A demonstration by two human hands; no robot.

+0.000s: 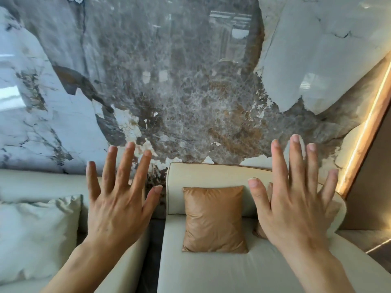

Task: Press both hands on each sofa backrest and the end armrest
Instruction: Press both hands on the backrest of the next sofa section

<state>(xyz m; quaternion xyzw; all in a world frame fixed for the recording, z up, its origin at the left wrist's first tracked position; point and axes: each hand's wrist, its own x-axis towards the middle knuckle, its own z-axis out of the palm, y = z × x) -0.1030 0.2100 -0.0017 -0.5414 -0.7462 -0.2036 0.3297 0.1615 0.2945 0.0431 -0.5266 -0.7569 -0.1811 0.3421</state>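
A cream sofa runs along a marble wall. Its right section has a backrest (211, 176) with brown piping, and the left section's backrest (42, 182) is lower in view. My left hand (118, 199) is raised with fingers spread, held in the air over the gap between the two sections and touching nothing. My right hand (294, 199) is also spread and empty, in front of the right end of the right backrest. The rounded end armrest (340, 210) shows just beyond my right hand, partly hidden by it.
A tan square cushion (213, 218) leans on the right backrest; a second tan cushion (259, 231) is mostly hidden behind my right hand. A pale cushion (36, 235) lies on the left seat. A lit strip (364, 134) slants up the right wall.
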